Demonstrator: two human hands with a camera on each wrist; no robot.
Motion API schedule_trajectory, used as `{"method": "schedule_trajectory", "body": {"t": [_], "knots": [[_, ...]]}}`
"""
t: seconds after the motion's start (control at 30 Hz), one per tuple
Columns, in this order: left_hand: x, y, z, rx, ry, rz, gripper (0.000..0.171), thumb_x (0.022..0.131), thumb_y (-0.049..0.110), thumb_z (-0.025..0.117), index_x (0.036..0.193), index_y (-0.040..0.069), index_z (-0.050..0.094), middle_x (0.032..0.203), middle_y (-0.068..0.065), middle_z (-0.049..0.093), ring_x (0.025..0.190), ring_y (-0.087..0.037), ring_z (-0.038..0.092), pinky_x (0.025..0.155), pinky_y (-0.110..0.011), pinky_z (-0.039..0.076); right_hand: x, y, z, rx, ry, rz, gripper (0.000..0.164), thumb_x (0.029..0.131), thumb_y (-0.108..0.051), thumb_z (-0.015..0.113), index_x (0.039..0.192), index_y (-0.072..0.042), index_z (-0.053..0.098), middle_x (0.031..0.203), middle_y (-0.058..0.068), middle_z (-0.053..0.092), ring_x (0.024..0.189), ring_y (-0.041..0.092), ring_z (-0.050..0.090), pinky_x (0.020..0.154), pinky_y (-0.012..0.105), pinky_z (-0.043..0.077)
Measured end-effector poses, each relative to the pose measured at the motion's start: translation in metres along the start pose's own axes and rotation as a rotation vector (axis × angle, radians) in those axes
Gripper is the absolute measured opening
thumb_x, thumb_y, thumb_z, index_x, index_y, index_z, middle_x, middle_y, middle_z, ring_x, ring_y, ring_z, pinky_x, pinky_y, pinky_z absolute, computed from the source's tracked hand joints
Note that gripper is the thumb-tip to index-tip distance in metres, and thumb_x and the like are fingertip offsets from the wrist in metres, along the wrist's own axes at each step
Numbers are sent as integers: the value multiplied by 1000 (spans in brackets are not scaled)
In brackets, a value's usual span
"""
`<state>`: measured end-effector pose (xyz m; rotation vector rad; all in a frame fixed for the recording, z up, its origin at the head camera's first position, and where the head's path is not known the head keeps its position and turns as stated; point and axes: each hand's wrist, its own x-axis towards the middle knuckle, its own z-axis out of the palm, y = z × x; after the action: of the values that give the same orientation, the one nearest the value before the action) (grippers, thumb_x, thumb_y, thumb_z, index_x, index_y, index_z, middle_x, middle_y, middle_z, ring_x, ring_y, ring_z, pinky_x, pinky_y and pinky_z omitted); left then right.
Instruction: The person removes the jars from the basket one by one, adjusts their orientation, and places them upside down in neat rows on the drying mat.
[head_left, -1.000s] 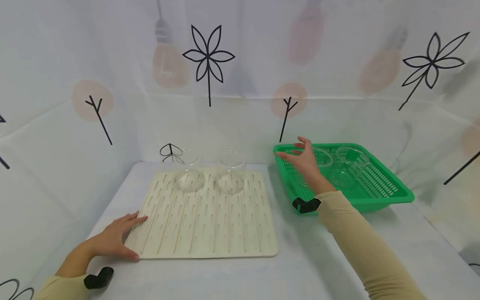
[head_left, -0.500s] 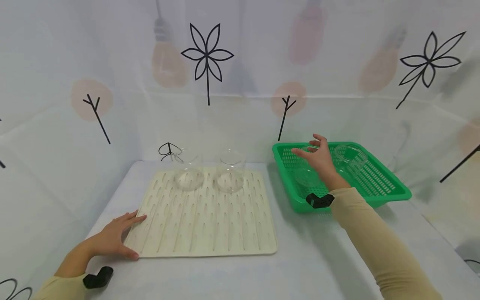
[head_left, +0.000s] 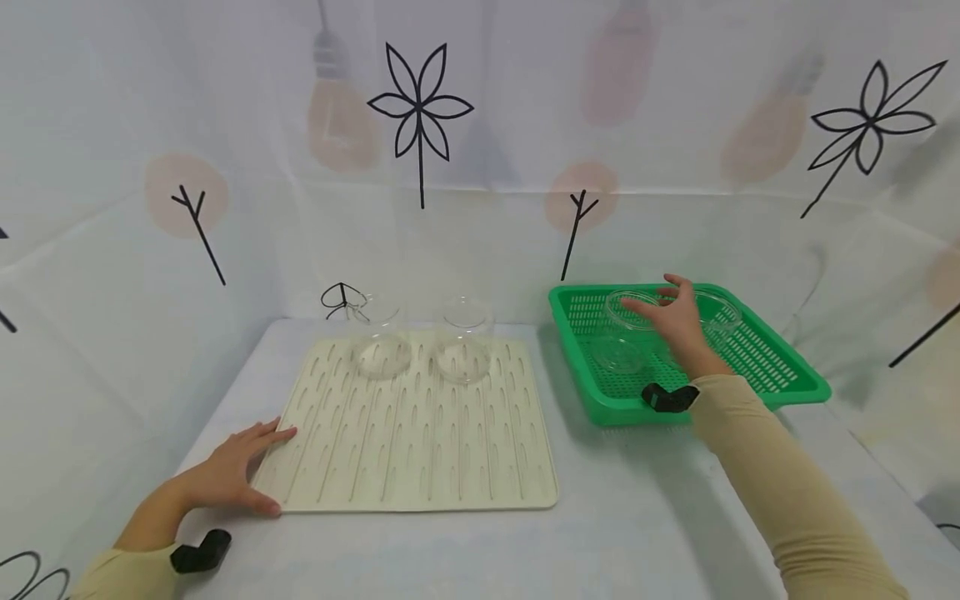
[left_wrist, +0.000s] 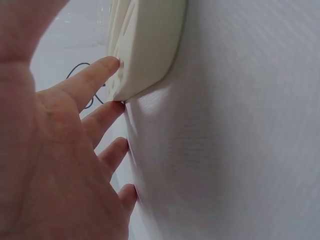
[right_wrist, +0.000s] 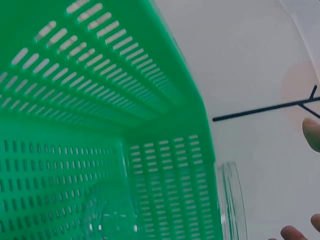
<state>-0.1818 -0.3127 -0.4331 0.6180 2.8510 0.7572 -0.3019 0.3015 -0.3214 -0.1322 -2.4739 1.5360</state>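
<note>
My left hand (head_left: 236, 472) rests with spread fingers at the left edge of a cream ridged drying mat (head_left: 420, 467); in the left wrist view a fingertip (left_wrist: 111, 64) touches the mat's corner. Two clear glass cups stand side by side on the back of the mat, the left one (head_left: 381, 358) and the right one (head_left: 462, 360). Above the green plastic basket (head_left: 592, 408), my right hand (head_left: 682, 327) hovers with thumb and fingers apart, nothing between them. Inside the basket are two more clear cups, one (head_left: 618, 354) left of the hand, another (head_left: 723, 315) partly hidden behind it.
A white cloth (head_left: 480, 554) covers the table. Behind it hangs a patterned curtain (head_left: 495, 242) with flower and bulb prints. The basket's raised slotted walls surround the cups in it. Black cameras sit on both wrists.
My right hand has moved rightward over the basket, from its left rim past the left cup toward the right cup. My left hand has stayed at the mat's edge.
</note>
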Motion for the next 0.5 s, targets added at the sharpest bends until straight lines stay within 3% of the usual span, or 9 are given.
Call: {"method": "schedule_trajectory", "body": {"t": [0.5], "knots": [[-1,2,0,1,-2,8,100,55,46,85,135,1,45,140,-34,30,123,-57,23,93,-70,16,14,14,-13,-175,-82,51,108,78,-49,69,148,-4,1,145,30,12,127,50,23,96,61,30]]}}
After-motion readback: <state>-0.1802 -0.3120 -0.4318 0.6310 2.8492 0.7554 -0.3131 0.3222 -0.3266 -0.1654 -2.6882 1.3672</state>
